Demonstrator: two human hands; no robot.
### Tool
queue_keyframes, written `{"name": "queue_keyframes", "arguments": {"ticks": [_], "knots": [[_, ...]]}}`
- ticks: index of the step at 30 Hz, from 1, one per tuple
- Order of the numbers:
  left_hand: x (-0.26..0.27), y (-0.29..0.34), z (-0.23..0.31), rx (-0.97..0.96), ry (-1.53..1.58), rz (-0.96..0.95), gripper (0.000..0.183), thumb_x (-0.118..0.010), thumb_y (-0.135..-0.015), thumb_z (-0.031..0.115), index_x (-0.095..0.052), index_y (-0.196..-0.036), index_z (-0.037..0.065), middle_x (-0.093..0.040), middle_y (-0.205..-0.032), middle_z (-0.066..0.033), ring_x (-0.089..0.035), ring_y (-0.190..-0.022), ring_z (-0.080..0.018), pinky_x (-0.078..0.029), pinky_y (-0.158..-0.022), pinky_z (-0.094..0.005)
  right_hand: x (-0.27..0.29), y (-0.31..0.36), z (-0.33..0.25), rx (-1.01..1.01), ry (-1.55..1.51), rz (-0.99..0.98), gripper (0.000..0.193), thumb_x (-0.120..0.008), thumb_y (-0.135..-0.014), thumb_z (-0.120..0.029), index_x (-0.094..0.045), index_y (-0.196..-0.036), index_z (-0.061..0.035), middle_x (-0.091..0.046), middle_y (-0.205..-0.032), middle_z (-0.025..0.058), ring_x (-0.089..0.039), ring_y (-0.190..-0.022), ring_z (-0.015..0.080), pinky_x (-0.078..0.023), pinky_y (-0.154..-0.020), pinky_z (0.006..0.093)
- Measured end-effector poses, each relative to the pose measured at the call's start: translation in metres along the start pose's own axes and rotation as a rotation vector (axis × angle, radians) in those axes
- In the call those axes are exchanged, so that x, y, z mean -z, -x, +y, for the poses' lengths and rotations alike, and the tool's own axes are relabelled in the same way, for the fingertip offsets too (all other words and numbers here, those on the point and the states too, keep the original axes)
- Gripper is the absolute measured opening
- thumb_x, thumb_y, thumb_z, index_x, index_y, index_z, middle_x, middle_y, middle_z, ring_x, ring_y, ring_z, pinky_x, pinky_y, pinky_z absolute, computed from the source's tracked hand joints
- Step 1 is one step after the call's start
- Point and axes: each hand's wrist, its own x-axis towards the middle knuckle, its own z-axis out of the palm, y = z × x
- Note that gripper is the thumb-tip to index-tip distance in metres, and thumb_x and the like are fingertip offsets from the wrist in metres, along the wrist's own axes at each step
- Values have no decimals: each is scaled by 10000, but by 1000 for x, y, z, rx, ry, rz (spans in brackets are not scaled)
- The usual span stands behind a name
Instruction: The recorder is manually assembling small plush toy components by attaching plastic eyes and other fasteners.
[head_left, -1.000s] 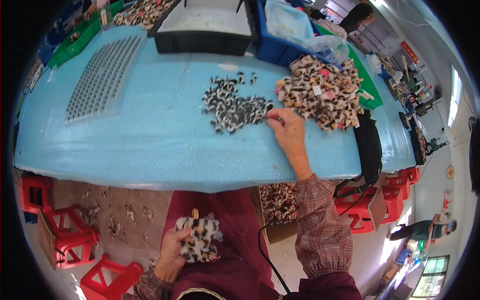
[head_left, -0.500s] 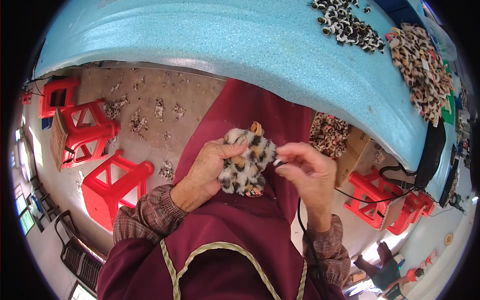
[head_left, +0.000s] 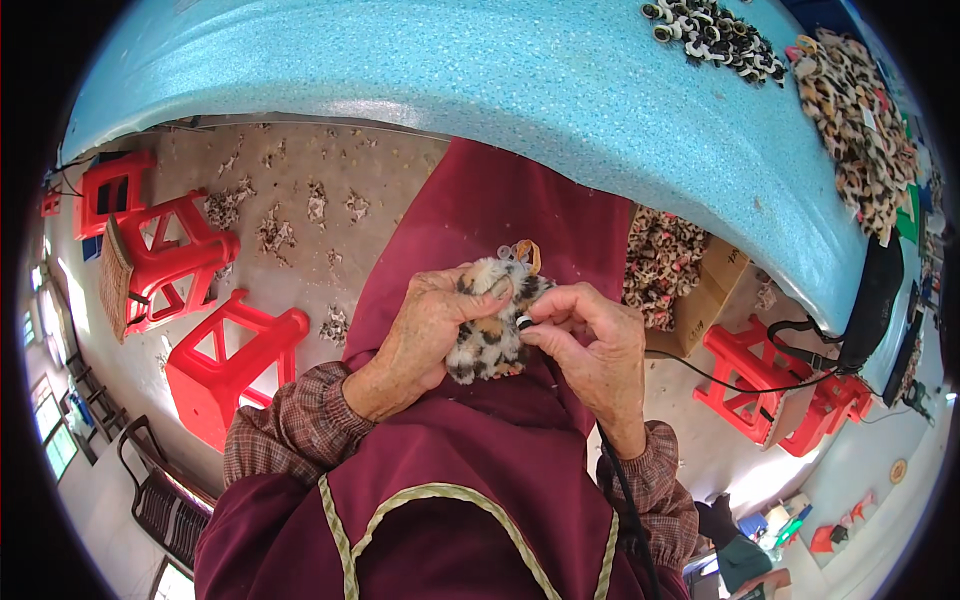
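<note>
Near the middle of the frame, the left hand [head_left: 410,335] grips a spotted plush piece [head_left: 487,345], white, black and tan, its thumb pressed on the front of the fur and its other fingers mostly hidden; the right hand [head_left: 600,345], just right of centre, has thumb and forefinger pinched together on a small black-and-white piece [head_left: 525,322], which lies against the plush's right side; a tan loop [head_left: 534,257] stands up at the plush's top edge; the plush is above a maroon apron [head_left: 440,430]; a blue table [head_left: 450,85] spans the top of the frame, bearing a heap of black-and-white pieces [head_left: 715,40] at upper right and, farther right, a pile of spotted plush [head_left: 860,130]; right of the apron, a cardboard box [head_left: 714,290] holds more spotted material [head_left: 660,265]; at left, a red stool [head_left: 225,365] stands near scattered scraps [head_left: 275,235] on the floor [head_left: 385,215].
</note>
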Motion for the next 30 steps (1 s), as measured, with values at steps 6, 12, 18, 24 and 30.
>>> {"name": "queue_keyframes", "arguments": {"ticks": [6,12,18,24,30], "knots": [[-3,3,2,-47,-145,-8,149,-664,-812,49,-653,-948,-9,-637,-784,-7,-580,-699,-67,-487,-643,-218,2,-4,11,95,80,-31,148,-690,-700,25,-615,-826,0,-633,-734,80,-627,-646,170,-484,-590,265],[13,12,-9,-401,-730,-87,268,-719,-712,-25,-662,-972,7,-629,-822,-11,-572,-760,-72,-465,-677,-228,-1,-3,21,124,100,-74,104,-671,-706,33,-616,-786,-1,-627,-718,87,-626,-645,201,-478,-583,283],[14,22,-21,-451,-883,-81,310,-771,-676,57,-655,-961,24,-616,-769,-84,-590,-698,-152,-469,-628,-278,-16,14,34,29,120,-67,87,-672,-674,33,-616,-736,6,-622,-690,81,-620,-630,188,-465,-576,277],[22,17,-34,-436,-905,-68,313,-759,-642,16,-645,-933,13,-635,-785,-102,-606,-708,-154,-483,-653,-290,-34,28,44,9,133,-14,79,-646,-685,49,-606,-737,5,-610,-699,97,-616,-631,212,-465,-572,295],[28,14,-43,-337,-794,-65,290,-754,-639,1,-637,-904,7,-633,-745,-91,-602,-694,-133,-480,-652,-281,-36,34,45,1,135,-19,90,-609,-729,68,-621,-799,14,-626,-744,106,-636,-674,215,-493,-612,283]]}}
